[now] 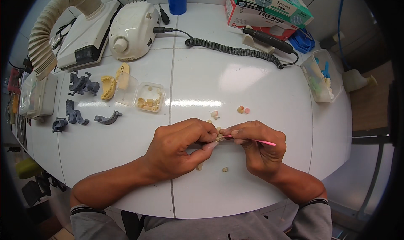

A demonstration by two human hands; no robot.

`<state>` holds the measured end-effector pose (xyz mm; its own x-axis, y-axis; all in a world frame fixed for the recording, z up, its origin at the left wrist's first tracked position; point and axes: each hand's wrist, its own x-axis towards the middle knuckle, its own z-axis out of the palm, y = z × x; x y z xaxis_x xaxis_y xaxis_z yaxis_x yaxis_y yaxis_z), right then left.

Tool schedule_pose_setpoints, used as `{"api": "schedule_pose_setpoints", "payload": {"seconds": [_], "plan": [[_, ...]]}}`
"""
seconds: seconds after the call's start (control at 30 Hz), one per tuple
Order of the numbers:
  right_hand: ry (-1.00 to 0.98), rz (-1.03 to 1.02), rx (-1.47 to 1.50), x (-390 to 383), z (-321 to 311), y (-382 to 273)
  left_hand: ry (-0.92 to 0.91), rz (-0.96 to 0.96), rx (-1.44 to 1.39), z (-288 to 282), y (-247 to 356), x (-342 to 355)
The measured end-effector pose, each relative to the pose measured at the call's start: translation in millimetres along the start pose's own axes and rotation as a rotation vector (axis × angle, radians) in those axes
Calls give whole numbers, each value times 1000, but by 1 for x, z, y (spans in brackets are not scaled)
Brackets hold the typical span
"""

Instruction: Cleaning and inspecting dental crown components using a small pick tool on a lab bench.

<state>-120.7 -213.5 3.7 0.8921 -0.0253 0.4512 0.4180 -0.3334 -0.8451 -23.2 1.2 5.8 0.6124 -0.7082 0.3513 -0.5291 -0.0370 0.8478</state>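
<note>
Close to the middle of the white table, my left hand (174,145) pinches a small tooth-coloured dental piece (219,137) between thumb and fingers. My right hand (263,147) grips a thin pink applicator stick (267,143) like a pen. Its pale tip meets or nearly meets the dental piece; the fingertips partly hide the contact. Just beyond my hands lie a pink-and-white tooth piece (214,114), a yellowish one (240,109) and a pink one (247,111). Nearer me sits another small crown-like piece (225,169). A pale piece (199,167) shows below my left hand.
Left of my hands are an opened clear box (149,108) of tooth pieces, a yellow dental cast (108,87) and grey printed models (84,84). A white control unit (132,31) connects by coiled cord (231,49) to a black handpiece (269,40). A clear bin (322,78) stands right.
</note>
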Motion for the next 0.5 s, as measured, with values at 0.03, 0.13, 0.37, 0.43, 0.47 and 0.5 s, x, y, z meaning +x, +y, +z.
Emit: {"api": "schedule_pose_setpoints", "payload": {"seconds": [0.03,0.13,0.37,0.43,0.47,0.5], "plan": [[13,0,-1,0,0,1,1,0,-1,0,0,0],[-7,-22,-15,3,-1,-1,-4,-9,11,0,0,-1],[-54,-99,-106,6,-3,-6,-5,2,22,0,0,-1],[-49,-103,-122,6,-3,-6,-11,-1,7,0,0,-1],[-45,-108,-139,5,-3,-6,-11,-1,7,0,0,-1],[-45,-108,-140,5,-3,-6,-9,6,13,0,0,-1]]}}
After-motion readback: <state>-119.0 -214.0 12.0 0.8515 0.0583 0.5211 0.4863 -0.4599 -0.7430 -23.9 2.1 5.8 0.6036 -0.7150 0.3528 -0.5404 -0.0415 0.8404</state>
